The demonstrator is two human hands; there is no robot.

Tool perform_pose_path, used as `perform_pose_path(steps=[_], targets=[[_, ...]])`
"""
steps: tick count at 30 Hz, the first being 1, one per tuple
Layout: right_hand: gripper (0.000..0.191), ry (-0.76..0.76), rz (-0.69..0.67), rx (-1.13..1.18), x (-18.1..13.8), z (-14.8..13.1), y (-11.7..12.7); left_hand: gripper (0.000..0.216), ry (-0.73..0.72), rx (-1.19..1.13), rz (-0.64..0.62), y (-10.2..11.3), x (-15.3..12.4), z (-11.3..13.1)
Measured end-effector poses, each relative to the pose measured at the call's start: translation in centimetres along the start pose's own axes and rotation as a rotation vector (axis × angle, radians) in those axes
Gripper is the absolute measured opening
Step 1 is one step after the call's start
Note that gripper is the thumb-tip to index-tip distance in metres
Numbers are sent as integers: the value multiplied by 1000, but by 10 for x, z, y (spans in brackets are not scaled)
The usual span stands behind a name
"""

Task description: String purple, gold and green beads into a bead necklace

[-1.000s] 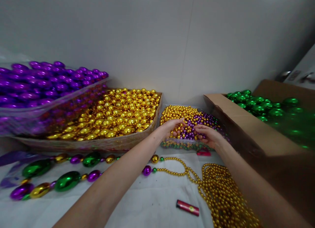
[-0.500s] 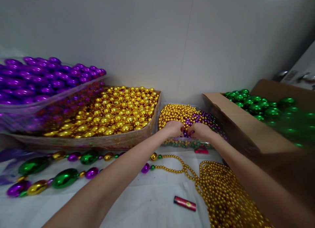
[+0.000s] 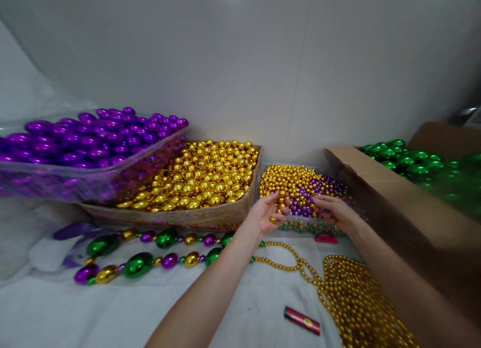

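Note:
Both my hands reach into a clear tray [image 3: 300, 226] heaped with small gold and purple beads [image 3: 300, 185] at the back middle. My left hand [image 3: 268, 211] is cupped at the tray's front left, fingers curled around a few small gold beads. My right hand [image 3: 335, 211] lies palm down on the purple beads, fingers stretched out and slightly apart. A long strand of small gold beads [image 3: 349, 298] lies piled on the white cloth below my right forearm.
A cardboard tray of gold balls [image 3: 195, 175] stands left of the bead tray, a clear bin of purple ovals [image 3: 93, 137] further left. A cardboard box of green balls [image 3: 409, 162] is at right. Strung large beads [image 3: 143, 250] and a red lighter [image 3: 301, 320] lie on the cloth.
My hands, pressed fist-like together into the beads half a second ago, have drawn apart; the left now cups gold beads and the right lies flat. The view has shifted left.

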State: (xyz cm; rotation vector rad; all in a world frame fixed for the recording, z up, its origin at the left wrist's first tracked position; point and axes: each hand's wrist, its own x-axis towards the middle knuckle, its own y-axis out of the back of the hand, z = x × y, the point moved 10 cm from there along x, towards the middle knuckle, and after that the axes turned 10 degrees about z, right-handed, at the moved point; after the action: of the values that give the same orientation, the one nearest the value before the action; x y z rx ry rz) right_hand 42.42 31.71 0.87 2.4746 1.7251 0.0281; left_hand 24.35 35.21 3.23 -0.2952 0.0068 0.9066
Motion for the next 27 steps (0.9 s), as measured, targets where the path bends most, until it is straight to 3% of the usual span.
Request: perform_pose_path(steps=[4,7,11,17,22,27], targets=[[25,-103,35,282,1,11,2,35,306,-668,-88,-20,-30,-32],[11,-142,77,478,5,5,6,37,418,-905,-100,-31,-43,-41],[7,-159,91,731,1,-8,7,35,421,-1042,-48,-30,-54,-45],[31,-168,108,971,-11,-8,-4,34,359,-1211,217,-13,-65,-66],[41,-217,107,991,-8,-4,-8,28,374,-1214,346,-1,-87,-91],[41,-252,111,925,-5,-1,-5,30,456,-1116,364,9,-121,-118]])
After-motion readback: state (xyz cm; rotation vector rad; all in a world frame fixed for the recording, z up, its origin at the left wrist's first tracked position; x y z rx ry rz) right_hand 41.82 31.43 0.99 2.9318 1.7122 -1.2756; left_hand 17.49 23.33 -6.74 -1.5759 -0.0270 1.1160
